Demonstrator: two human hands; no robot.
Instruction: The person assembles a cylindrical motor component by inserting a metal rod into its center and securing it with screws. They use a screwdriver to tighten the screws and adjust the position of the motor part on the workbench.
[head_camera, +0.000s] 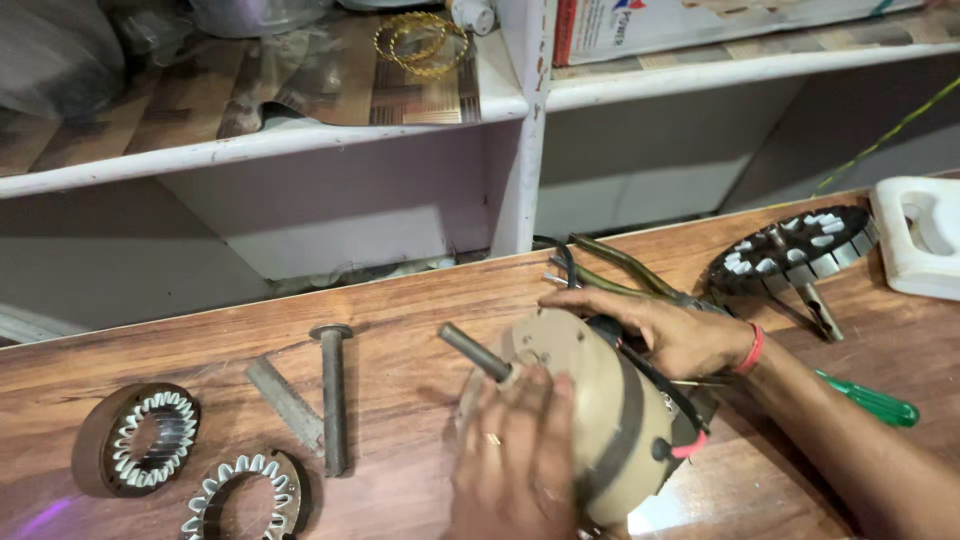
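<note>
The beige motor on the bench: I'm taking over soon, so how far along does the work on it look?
Already apart: two stator rings lie at the left, beside a steel pin and a metal strip; a rotor lies at the right. In hand: the left hand and right hand both grip the beige motor, its shaft pointing left. Left, probably: the housing looks closed, and the green screwdriver lies unused.

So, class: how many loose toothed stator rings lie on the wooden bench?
3: one ring at far left, one at the bottom edge, partly cut off, one upper right by the white container.
</note>
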